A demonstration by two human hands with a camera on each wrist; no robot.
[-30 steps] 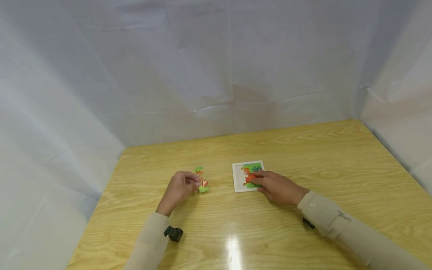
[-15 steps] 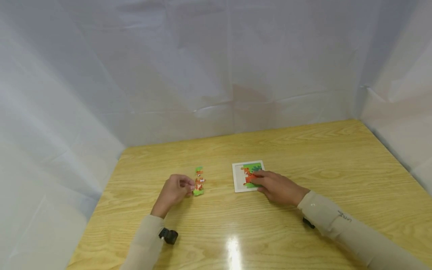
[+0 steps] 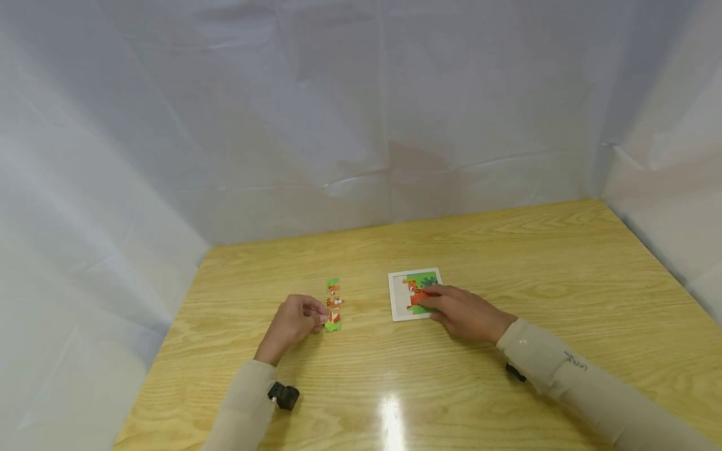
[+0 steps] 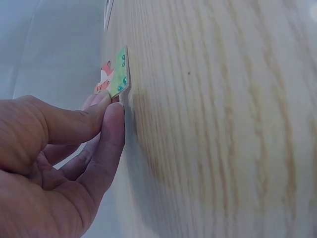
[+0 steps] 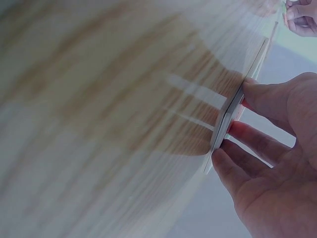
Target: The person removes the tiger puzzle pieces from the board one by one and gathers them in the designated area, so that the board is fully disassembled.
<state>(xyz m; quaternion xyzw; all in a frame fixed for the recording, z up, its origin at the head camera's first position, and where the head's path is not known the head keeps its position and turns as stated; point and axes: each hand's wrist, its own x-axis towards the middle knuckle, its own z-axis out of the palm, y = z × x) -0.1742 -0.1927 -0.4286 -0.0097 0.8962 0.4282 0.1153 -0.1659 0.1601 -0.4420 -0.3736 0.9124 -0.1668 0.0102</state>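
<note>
My left hand (image 3: pixel 293 322) pinches a jigsaw puzzle piece (image 4: pixel 119 74) between thumb and finger. The piece has a green edge and orange-and-white print. It is at the near end of a short column of puzzle pieces (image 3: pixel 333 290) on the table. To the right lies a square white puzzle frame (image 3: pixel 397 316), its right part filled with green and orange pieces. Its left strip shows bare backing. My right hand (image 3: pixel 465 312) holds the frame at its near right corner, thumb and fingers at its edges in the right wrist view, some fingers over the filled part.
A wood-grain table (image 3: pixel 361 376) carries everything. White sheeting (image 3: pixel 338 125) hangs behind and at both sides. A small black camera (image 3: pixel 284 396) sits on the left wrist, and another (image 3: pixel 515 372) on the right wrist.
My left hand has moved slightly left with the puzzle piece, which now lines up with the column's near end. The right hand and puzzle frame have stayed in place.
</note>
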